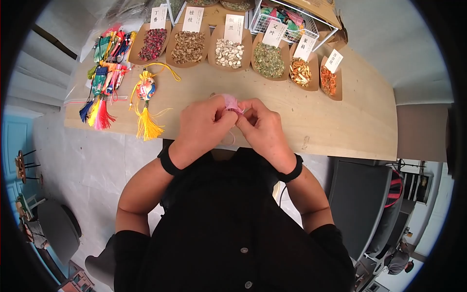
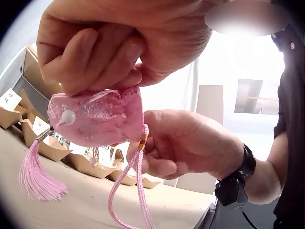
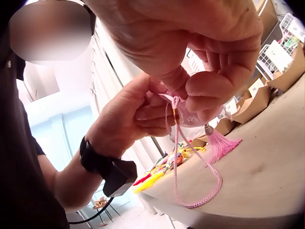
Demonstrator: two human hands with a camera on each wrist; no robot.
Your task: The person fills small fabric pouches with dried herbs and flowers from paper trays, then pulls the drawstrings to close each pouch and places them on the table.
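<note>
A small pink sachet (image 2: 102, 119) with a white bead on its side is held between both hands in front of the body, over the table's near edge. My left hand (image 1: 202, 121) grips its gathered upper edge with curled fingers. Thumb and fingers of my right hand (image 1: 265, 124) pinch the end where the looped pink cord (image 3: 176, 167) comes out. That cord hangs down freely below a gold-coloured band. From the sachet's other end dangles a pink tassel (image 2: 42, 174). Fingers cover part of the fabric in every view.
Cardboard trays of dried herbs, including a tray of red buds (image 1: 153, 45), line the table's back with label cards. A finished-looking sachet with yellow tassel (image 1: 147, 124) lies left, beside several colourful sachets (image 1: 108, 78). A white wire basket (image 1: 272, 24) stands behind.
</note>
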